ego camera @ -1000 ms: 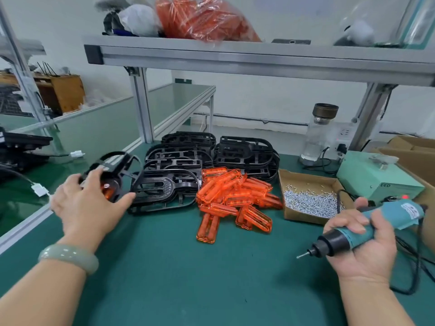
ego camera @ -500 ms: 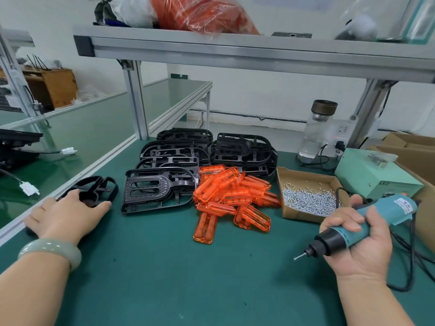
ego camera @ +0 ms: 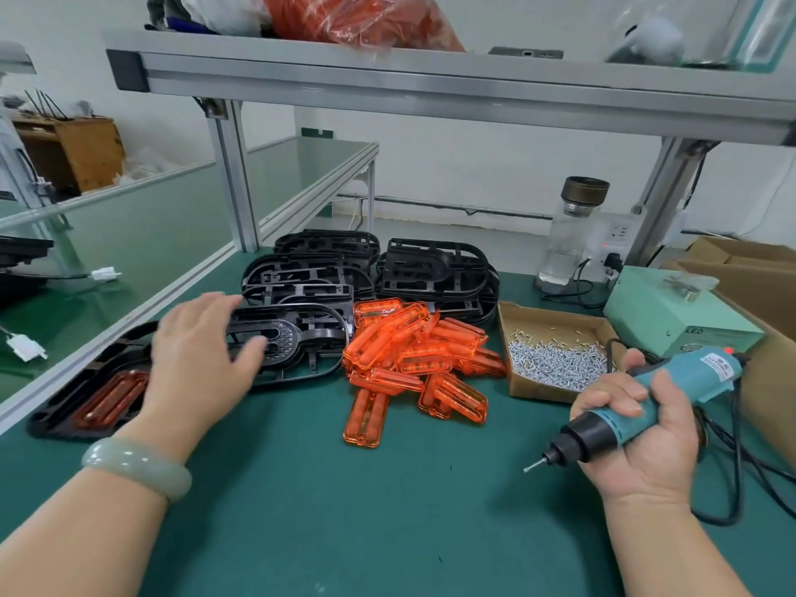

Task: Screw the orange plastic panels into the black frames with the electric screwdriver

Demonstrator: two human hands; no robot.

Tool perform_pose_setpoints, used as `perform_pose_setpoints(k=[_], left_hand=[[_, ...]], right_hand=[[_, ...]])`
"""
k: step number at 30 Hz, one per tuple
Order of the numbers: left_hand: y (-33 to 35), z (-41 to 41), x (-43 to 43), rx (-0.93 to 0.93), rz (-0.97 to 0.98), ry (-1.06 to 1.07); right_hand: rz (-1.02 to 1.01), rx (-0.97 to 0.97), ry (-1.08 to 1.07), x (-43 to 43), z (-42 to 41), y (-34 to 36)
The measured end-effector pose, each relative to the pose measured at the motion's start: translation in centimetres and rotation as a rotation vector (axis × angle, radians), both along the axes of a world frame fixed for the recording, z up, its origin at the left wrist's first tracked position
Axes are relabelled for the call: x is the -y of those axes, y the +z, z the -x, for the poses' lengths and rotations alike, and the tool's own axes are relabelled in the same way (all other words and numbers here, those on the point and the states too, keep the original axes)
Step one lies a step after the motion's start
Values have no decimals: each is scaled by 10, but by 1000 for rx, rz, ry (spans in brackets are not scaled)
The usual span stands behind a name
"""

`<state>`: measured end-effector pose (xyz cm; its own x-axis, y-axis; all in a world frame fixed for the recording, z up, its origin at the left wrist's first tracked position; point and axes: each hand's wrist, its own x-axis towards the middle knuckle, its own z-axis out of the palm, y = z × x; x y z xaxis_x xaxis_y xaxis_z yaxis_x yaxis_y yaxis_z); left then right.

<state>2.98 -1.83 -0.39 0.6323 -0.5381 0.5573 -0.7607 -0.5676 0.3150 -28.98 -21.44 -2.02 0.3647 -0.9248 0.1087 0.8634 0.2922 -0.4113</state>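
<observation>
Orange-panelled frame [ego camera: 101,400] released; left hand [ego camera: 198,355] moved over bare frame [ego camera: 310,338].

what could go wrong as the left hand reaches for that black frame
The black frame below the left hand lies right beside the orange panels; dragging it out might scatter them. The electric screwdriver in the right hand points its bare bit toward the work space, so it could jab the left hand.
</observation>
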Motion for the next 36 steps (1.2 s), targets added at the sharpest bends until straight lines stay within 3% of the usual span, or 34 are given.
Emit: perform_pose_setpoints(k=[4, 7, 11, 21, 25, 28, 32, 36], left_hand=[[-8, 3, 25, -77, -351, -25], [-13, -7, 34, -140, -483, -17], [-2, -13, 36, -74, -518, -35], [25, 6, 15, 161, -594, 156], [41, 7, -10, -69, -512, 138], [52, 22, -25, -180, -323, 19], [67, 73, -25, -150, -91, -244], [64, 131, -13, -18, -151, -523]], right_hand=[[1, 4, 10, 1, 1, -1], [1, 0, 16, 1, 2, 0], [-12, 5, 23, 2, 1, 1], [-15, 10, 50, 1, 0, 1], [-11, 32, 51, 0, 1, 1], [1, 47, 53, 0, 1, 2], [-5, 65, 44, 1, 3, 2], [-22, 127, 53, 4, 11, 3]])
